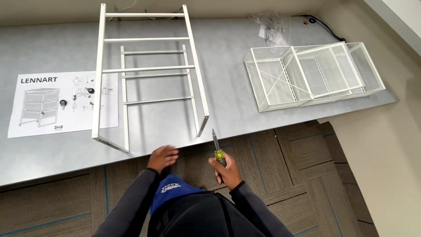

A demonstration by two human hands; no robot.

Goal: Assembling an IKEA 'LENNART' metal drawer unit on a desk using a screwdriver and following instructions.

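A long grey table (245, 101) runs across the view from nine o'clock to two o'clock, its matte top catching soft, even light. Below it, from six to four o'clock, lies brown carpet tile floor (285, 166) with thin blue lines crossing the squares. A plain beige wall (386, 145) closes the scene at three o'clock. At one o'clock a black cable (322, 25) trails off the table's far corner.

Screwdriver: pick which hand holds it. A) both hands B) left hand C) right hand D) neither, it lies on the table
C: the right hand grips the screwdriver by its yellow-green handle, tip pointing up toward the white frame, while the left hand is empty at the table edge.
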